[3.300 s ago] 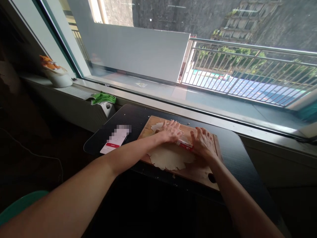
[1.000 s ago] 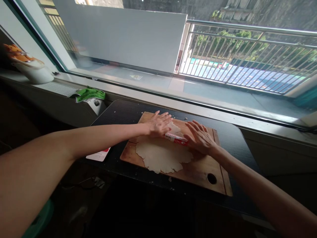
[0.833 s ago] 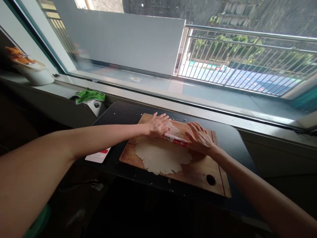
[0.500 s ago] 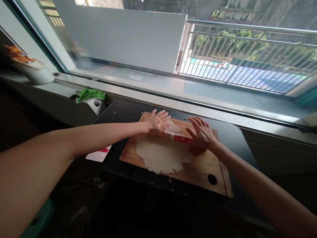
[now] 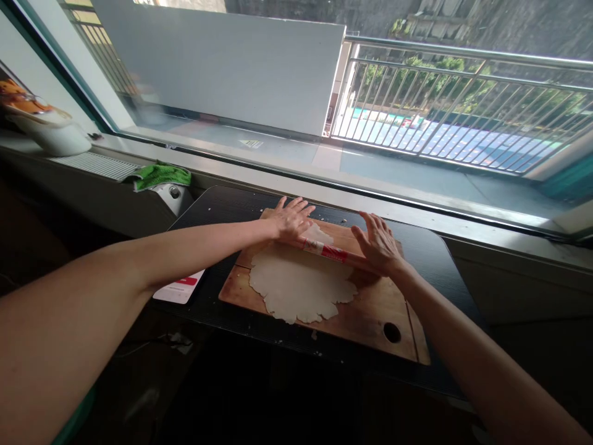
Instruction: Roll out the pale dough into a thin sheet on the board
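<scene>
While the rolling pin (image 5: 323, 250) is laid across the dough sheet (image 5: 301, 285) | its left end is covered by the left hand (image 5: 291, 218), fingers spread | its right end by the right hand (image 5: 378, 246), fingers spread, thumb apart | dough sheet supported by wooden board (image 5: 364, 318) on black table (image 5: 428, 256)

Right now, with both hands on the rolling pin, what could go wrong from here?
The dough has ragged, notched edges, so more pressure from the rolling pin might tear it further. Its near side reaches about to the front edge of the board, so it could spread over onto the table. And what looks like a phone lies near the table's edge, close to the left arm, which might nudge it off.
</scene>
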`<action>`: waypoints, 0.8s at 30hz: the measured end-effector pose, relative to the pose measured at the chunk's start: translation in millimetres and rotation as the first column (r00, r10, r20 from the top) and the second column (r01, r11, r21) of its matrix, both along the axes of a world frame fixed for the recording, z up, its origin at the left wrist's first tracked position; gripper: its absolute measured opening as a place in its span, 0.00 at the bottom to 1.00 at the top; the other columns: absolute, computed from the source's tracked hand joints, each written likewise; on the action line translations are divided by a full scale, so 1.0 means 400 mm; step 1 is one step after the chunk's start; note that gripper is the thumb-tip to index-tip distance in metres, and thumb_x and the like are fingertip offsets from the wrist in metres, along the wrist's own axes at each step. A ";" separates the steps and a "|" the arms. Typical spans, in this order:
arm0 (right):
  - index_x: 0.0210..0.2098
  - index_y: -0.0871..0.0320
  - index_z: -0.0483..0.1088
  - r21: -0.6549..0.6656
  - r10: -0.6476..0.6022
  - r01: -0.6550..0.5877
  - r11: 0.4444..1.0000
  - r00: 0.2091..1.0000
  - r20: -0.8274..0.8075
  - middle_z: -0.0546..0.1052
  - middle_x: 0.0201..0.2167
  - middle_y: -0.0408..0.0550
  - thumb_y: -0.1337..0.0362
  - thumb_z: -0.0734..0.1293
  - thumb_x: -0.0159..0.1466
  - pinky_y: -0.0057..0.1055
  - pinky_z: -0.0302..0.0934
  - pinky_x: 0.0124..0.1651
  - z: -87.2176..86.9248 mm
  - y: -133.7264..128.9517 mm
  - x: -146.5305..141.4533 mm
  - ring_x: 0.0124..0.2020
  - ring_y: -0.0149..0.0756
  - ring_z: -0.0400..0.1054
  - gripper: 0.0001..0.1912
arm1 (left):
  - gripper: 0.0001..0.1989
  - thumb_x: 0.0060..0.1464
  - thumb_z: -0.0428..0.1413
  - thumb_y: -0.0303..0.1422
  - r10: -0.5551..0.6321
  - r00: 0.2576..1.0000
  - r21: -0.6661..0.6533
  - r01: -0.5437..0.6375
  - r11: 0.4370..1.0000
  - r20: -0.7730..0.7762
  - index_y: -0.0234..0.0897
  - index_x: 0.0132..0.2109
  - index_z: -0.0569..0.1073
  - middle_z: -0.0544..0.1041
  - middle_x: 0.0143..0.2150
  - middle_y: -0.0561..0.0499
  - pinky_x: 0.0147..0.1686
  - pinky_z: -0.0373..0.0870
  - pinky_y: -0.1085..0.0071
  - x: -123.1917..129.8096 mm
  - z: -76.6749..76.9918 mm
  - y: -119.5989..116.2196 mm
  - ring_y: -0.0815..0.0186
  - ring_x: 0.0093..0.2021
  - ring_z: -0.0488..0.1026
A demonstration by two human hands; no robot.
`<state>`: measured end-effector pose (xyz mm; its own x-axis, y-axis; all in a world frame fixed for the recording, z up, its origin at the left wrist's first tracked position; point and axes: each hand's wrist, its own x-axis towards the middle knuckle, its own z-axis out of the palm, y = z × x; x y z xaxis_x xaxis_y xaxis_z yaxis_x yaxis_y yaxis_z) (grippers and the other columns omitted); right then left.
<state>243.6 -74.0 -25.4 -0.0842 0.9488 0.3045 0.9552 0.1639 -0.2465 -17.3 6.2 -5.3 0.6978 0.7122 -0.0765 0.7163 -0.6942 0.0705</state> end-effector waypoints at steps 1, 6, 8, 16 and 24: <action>0.65 0.59 0.60 -0.004 -0.057 0.057 0.998 0.998 -0.025 0.67 0.64 0.62 0.43 0.50 0.70 0.57 0.55 0.64 0.004 0.014 0.003 0.67 0.55 0.57 0.35 | 0.31 0.68 0.38 0.42 0.036 0.999 -0.001 -0.036 0.999 -0.013 0.35 0.73 0.53 0.51 0.75 0.42 0.70 0.38 0.44 0.008 0.006 0.012 0.52 0.75 0.42; 0.66 0.57 0.60 0.030 0.045 -0.044 0.999 0.999 -0.021 0.69 0.63 0.59 0.45 0.52 0.70 0.53 0.57 0.64 -0.020 -0.094 -0.006 0.66 0.51 0.59 0.33 | 0.31 0.68 0.37 0.45 -0.063 0.998 -0.075 0.064 0.995 0.016 0.38 0.72 0.55 0.54 0.75 0.44 0.70 0.42 0.46 -0.038 -0.018 -0.052 0.54 0.75 0.46; 0.65 0.55 0.62 0.057 0.143 -0.145 0.988 0.989 0.040 0.71 0.62 0.58 0.46 0.54 0.70 0.52 0.56 0.65 -0.038 -0.145 -0.005 0.66 0.50 0.58 0.31 | 0.30 0.68 0.38 0.45 -0.112 0.993 -0.070 0.115 0.991 0.047 0.40 0.72 0.58 0.57 0.74 0.45 0.70 0.44 0.48 -0.061 -0.030 -0.082 0.55 0.74 0.49; 0.62 0.55 0.66 -0.093 -0.176 0.182 0.979 0.982 0.067 0.73 0.60 0.57 0.50 0.54 0.70 0.58 0.59 0.61 -0.037 -0.040 0.034 0.65 0.56 0.60 0.28 | 0.30 0.68 0.38 0.41 0.036 0.999 -0.011 -0.036 0.999 -0.014 0.37 0.72 0.56 0.55 0.74 0.43 0.69 0.42 0.43 -0.005 -0.002 0.002 0.53 0.74 0.46; 0.60 0.53 0.68 0.095 0.004 -0.021 0.995 0.984 0.179 0.69 0.63 0.55 0.52 0.52 0.72 0.54 0.50 0.67 -0.061 -0.173 0.002 0.69 0.51 0.53 0.25 | 0.29 0.68 0.39 0.44 -0.121 0.991 -0.002 0.121 0.993 0.051 0.41 0.71 0.58 0.57 0.74 0.46 0.70 0.43 0.49 -0.066 -0.037 -0.082 0.55 0.74 0.49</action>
<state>244.6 -143.1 -49.7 -0.1567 0.9144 0.3733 0.9801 0.1905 -0.0552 -43.6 -26.7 -20.1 0.7817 0.6222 -0.0422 0.6227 -0.7750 0.1080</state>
